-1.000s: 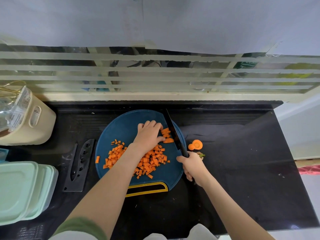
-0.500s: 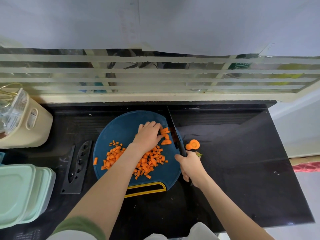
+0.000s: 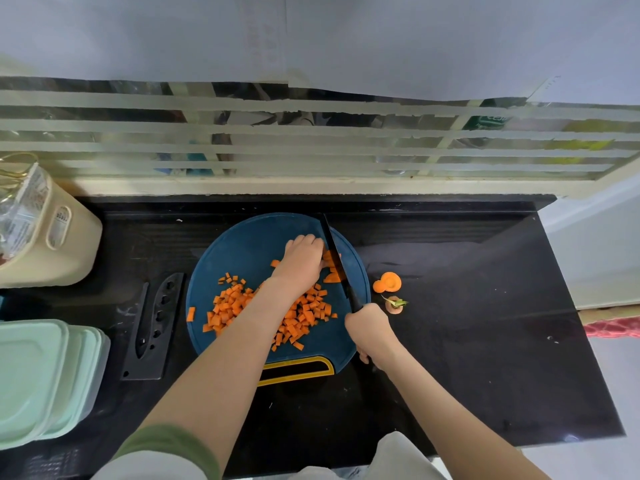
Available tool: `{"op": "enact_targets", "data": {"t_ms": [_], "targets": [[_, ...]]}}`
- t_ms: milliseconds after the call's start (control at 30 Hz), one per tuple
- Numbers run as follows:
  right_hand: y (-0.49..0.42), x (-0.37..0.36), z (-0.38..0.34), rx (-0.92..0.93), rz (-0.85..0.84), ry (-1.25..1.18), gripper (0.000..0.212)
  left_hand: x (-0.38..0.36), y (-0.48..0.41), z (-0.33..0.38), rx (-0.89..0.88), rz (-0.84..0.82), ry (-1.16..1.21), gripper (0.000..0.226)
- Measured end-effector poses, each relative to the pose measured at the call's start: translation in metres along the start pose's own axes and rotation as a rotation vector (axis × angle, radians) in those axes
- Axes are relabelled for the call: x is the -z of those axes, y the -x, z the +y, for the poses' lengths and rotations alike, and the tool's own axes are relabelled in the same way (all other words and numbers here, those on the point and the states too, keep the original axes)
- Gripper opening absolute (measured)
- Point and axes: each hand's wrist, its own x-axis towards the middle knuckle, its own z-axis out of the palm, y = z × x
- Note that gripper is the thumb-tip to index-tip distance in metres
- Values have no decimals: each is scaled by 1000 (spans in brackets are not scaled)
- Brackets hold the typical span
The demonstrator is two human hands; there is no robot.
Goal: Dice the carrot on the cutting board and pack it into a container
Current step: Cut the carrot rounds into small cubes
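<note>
Your right hand (image 3: 370,329) has its grip clamped on the black knife (image 3: 334,252) handle. Your left hand (image 3: 300,263) curls its grip over the uncut carrot (image 3: 333,277) beside the blade. Orange dice (image 3: 228,308) lie heaped on the round blue board (image 3: 249,244). Left on the glossy black table (image 3: 467,323), stacked mint containers (image 3: 41,375) sit lidded, contents hidden.
</note>
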Motion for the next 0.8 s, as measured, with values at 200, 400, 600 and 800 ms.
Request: {"op": "enact_targets", "data": {"t_ms": [200, 400, 600, 800], "targets": [[-3, -1, -5, -105, -22, 57, 23, -2, -2, -2, -30, 5, -42, 20], [1, -2, -5, -31, 5, 77, 10, 14, -6, 5, 67, 19, 99, 40], [0, 5, -8, -32, -76, 188, 15, 31, -27, 18, 333, -3, 429, 52], [-1, 6, -3, 12, -35, 108, 8, 34, -46, 20, 457, -184, 367, 43]]}}
